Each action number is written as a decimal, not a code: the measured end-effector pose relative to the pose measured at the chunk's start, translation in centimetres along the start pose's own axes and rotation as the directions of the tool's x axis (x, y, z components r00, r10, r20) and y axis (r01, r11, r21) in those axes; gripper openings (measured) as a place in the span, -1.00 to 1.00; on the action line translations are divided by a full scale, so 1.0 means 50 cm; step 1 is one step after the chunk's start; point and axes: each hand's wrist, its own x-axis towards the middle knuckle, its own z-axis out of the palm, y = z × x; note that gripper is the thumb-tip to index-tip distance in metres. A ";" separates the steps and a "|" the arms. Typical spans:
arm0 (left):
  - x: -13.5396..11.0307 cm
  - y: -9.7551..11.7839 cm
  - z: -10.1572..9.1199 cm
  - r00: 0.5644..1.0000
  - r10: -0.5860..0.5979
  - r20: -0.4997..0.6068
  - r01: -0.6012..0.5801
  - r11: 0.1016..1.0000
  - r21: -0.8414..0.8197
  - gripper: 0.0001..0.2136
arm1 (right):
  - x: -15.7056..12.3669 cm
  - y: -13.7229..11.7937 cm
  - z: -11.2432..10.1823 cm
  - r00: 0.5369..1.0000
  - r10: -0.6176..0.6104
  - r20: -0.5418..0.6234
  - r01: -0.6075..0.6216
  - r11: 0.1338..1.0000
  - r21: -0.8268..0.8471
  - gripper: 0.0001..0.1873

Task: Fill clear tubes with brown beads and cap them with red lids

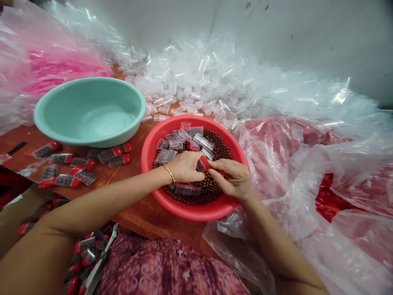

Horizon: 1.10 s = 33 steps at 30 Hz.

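Wooden tabletop [138,213] bears basin [190,213]; left hand [184,167] grips tube [204,162].

red basin [184,211]: glossy plastic | tubes [172,144]: clear plastic | table [135,205]: matt wood

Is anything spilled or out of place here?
Yes: red-capped tubes lie below the table edge at lower left, apart from those beside the teal basin, seemingly fallen.

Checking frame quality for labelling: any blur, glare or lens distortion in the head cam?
Head view: even, soft light with faint shadows; centre sharp, with the left hand, right hand and the red-capped tube they pinch; edges smeared and stretched by the wide angle, pink bag blurred; small glints on the clear tube pile, nothing blown out.
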 end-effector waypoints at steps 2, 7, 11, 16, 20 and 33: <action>0.001 0.008 0.004 0.999 0.016 0.030 -0.016 1.000 0.007 -0.87 | 0.004 -0.007 0.004 0.977 0.208 -0.037 -0.204 0.975 0.087 -0.77; 0.004 0.021 0.012 0.996 0.039 0.081 -0.050 0.989 0.138 -0.82 | 0.032 0.007 0.047 0.800 0.600 -0.012 -0.548 0.738 0.394 -0.42; -0.003 0.026 0.016 0.997 0.005 0.073 -0.020 0.979 0.205 -0.82 | 0.042 0.029 0.078 0.673 0.708 0.214 -0.710 0.539 0.453 -0.21; -0.018 0.030 0.022 0.993 -0.018 0.117 -0.016 0.959 0.282 -0.76 | 0.028 0.026 0.091 0.681 0.680 0.272 -0.724 0.568 0.392 -0.20; -0.013 0.025 0.021 0.998 -0.019 0.065 -0.001 0.956 0.294 -0.73 | 0.044 0.016 0.095 0.674 0.694 0.253 -0.726 0.557 0.405 -0.24; -0.315 -0.082 -0.130 0.695 -0.407 -0.593 0.415 0.900 -0.131 -0.77 | 0.017 0.003 0.050 0.607 0.430 0.668 -0.482 0.868 -0.122 -0.79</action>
